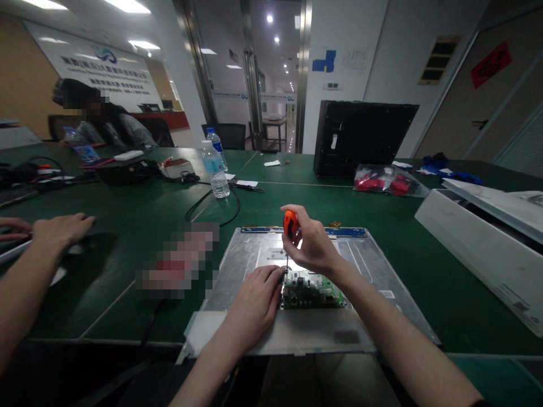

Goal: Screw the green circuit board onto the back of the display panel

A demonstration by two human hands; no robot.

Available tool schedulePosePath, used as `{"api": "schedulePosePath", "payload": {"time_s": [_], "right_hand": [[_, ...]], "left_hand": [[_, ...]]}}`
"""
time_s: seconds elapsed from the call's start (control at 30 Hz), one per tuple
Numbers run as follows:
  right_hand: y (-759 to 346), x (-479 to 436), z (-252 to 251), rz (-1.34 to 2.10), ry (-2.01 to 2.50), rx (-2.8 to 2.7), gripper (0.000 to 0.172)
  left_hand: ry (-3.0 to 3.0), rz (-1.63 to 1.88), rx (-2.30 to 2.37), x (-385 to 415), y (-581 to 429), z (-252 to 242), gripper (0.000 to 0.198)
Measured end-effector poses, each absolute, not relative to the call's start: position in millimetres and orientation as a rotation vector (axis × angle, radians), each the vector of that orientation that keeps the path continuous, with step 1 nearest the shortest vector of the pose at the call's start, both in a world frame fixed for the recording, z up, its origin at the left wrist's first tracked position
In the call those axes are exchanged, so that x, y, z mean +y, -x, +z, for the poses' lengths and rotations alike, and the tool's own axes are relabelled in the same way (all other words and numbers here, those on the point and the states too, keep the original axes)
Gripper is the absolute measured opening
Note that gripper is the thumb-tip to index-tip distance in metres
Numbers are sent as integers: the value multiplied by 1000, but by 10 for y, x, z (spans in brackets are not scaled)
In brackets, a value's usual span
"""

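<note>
A silver metal panel (369, 265) lies flat on the green table in front of me. A green circuit board (316, 291) sits on its near middle. My right hand (311, 246) is closed around a small screwdriver with an orange handle (289, 222), held upright with its tip down at the board's left edge. My left hand (254, 302) rests on the panel beside the board, fingers curled at the screwdriver tip; whether it pinches anything is hidden.
A co-worker's hands (59, 229) rest on the table at the left. Another person sits at the far left. Water bottles (214, 169), a black cable (212, 209), a black monitor back (360, 138), a bag of red parts (388, 181) and a white housing (483, 249) surround the panel.
</note>
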State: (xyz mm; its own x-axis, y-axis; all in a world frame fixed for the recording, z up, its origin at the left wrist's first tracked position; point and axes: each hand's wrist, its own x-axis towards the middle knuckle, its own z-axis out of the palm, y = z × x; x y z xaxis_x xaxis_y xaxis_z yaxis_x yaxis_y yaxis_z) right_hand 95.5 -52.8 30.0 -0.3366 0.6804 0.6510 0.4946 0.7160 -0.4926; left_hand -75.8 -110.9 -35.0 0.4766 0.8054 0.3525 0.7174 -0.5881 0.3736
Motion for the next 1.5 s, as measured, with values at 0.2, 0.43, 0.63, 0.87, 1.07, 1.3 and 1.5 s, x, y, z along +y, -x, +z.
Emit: {"api": "schedulePosePath", "payload": {"time_s": [0.2,0.43,0.63,0.87,1.07,1.3,1.5], "right_hand": [[-967,-537,314,277,889,-2023,46],[-978,-544,346,336,910,-2038,52],[-985,-552,369,333,927,-2042,55],[-993,-540,368,330,927,-2060,58],[-1005,-535,344,329,898,-2076,51],[-1002,-517,342,321,922,-2048,51],[-1004,-537,354,304,888,-2075,51]], "left_hand": [[-2532,752,1334,-1114,757,-350,35],[-2536,763,1344,-1115,762,-372,35],[-2528,745,1344,-1104,757,-380,35],[-2532,752,1347,-1107,756,-357,34],[-2530,775,1335,-1108,754,-356,33],[-2521,749,1339,-1112,760,-360,36],[-2522,740,1332,-1107,764,-363,34]]}}
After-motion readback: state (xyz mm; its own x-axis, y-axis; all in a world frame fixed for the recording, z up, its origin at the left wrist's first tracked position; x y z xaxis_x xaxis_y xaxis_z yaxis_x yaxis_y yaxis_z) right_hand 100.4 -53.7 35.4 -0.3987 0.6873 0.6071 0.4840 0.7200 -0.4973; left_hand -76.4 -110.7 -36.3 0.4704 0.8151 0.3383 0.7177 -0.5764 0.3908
